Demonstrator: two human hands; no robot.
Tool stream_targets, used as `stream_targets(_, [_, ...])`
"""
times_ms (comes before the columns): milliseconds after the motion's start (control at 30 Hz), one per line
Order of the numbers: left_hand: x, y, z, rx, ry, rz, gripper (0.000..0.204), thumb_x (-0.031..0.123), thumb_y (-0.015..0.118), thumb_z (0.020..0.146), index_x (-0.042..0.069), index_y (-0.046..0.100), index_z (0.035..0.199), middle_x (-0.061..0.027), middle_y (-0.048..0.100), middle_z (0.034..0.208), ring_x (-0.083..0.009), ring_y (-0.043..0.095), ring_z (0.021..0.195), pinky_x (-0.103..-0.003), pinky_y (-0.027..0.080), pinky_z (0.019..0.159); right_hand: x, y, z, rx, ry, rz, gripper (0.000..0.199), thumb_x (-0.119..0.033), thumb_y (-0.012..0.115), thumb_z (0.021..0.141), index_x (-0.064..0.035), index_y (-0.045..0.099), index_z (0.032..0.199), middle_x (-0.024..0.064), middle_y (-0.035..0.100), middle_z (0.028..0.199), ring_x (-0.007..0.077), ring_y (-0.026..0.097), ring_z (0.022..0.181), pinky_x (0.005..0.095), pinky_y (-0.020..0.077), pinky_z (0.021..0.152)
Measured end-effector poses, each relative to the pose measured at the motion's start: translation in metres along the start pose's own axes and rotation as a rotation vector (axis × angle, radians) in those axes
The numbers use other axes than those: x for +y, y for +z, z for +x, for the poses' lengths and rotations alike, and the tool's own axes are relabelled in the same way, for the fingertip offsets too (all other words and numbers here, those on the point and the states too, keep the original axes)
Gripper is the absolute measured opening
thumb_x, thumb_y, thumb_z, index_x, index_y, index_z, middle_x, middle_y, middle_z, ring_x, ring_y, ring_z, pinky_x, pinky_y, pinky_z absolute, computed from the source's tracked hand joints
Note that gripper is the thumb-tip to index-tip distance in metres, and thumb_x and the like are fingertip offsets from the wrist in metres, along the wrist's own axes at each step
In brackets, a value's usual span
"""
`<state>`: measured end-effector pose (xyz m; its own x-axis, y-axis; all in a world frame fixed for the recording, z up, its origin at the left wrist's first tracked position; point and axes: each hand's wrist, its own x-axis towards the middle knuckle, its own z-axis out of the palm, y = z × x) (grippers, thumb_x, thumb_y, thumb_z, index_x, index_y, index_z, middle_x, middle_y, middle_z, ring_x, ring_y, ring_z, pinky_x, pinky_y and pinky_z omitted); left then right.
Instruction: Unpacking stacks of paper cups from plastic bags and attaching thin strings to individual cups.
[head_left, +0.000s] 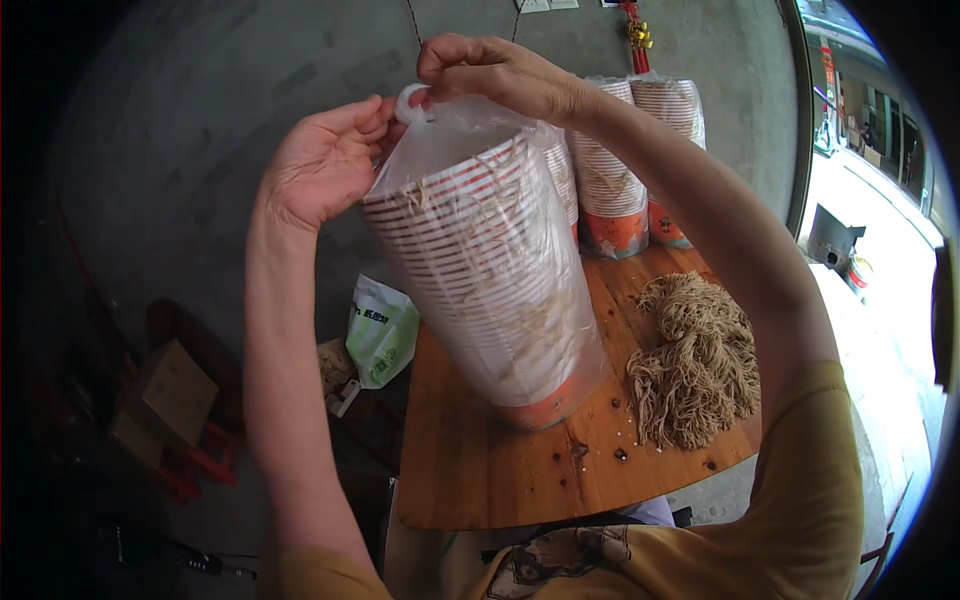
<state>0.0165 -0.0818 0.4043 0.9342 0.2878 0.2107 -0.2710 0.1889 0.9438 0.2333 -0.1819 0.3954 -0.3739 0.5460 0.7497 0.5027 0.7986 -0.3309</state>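
A tall stack of nested paper buckets (470, 270), white-rimmed with red stripes and an orange base, stands tilted inside a clear plastic bag (565, 330). Twine-like strands show along the stack's side. At the top, the bag's mouth is gathered and twisted into a small white loop (408, 104). My right hand (500, 78) pinches the plastic there from above. On the other side of the loop, my left hand (335, 160) grips the bag's neck with curled fingertips, palm partly turned up. Some fingertips are hidden behind the plastic.
The wooden table (460, 470) carries a heap of tan twine (700, 365) on its right. More bagged bucket stacks (610, 170) stand at the back by the grey wall. A green and white pouch (385, 330) and a cardboard box (170, 395) lie to the left.
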Motion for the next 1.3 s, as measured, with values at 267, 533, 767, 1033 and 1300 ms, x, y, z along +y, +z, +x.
stream_targets(267, [-0.013,0.017,-0.002,0.150,0.169,-0.040,0.031,0.013,0.053,0.092,-0.001,0.054,0.121,-0.0088,0.060,0.105,-0.0194,0.052,0.099,-0.033,0.040,0.098,0.014,0.017,-0.005,0.086,-0.165,-0.167,0.014,-0.019,0.060,0.084,-0.0054,0.056,0.086,0.0004,0.049,0.086,0.0112,0.050,0.087,0.0262,0.0380,0.080])
stream_targets(533, [-0.012,0.040,0.015,0.322,0.477,0.511,0.034,0.002,0.060,0.082,0.003,0.056,0.116,-0.0038,0.061,0.095,-0.0115,0.052,0.090,-0.022,0.039,0.083,-0.004,0.015,0.005,0.139,0.189,-0.044,0.030,-0.040,0.068,0.082,-0.0111,0.060,0.088,-0.0019,0.059,0.081,0.0075,0.054,0.074,0.0216,0.0413,0.066])
stream_targets(767, [0.007,0.033,0.022,0.268,0.404,0.452,0.028,-0.002,0.062,0.078,0.004,0.055,0.104,-0.0033,0.059,0.086,-0.0108,0.053,0.075,-0.022,0.041,0.072,0.002,0.023,0.008,0.115,0.259,0.044,0.027,-0.032,0.067,0.081,-0.0088,0.062,0.093,-0.0002,0.063,0.085,0.0074,0.057,0.079,0.0233,0.0441,0.070])
stream_targets(1033, [0.002,0.014,0.024,0.318,0.469,0.370,0.019,-0.001,0.062,0.081,0.007,0.057,0.099,-0.0040,0.059,0.089,-0.0131,0.054,0.081,-0.024,0.042,0.078,-0.002,0.021,-0.005,0.148,0.288,-0.237,0.050,-0.050,0.047,0.092,-0.0088,0.062,0.118,0.0067,0.066,0.104,0.0171,0.061,0.095,0.0292,0.0460,0.086])
stream_targets(1300, [0.010,0.024,0.025,0.362,0.496,0.412,0.021,-0.003,0.062,0.079,0.008,0.055,0.096,-0.0048,0.059,0.090,-0.0141,0.054,0.083,-0.027,0.043,0.078,0.004,0.015,0.006,0.106,0.201,-0.107,0.046,-0.047,0.057,0.089,-0.0109,0.065,0.116,0.0033,0.066,0.103,0.0126,0.060,0.093,0.0260,0.0439,0.087])
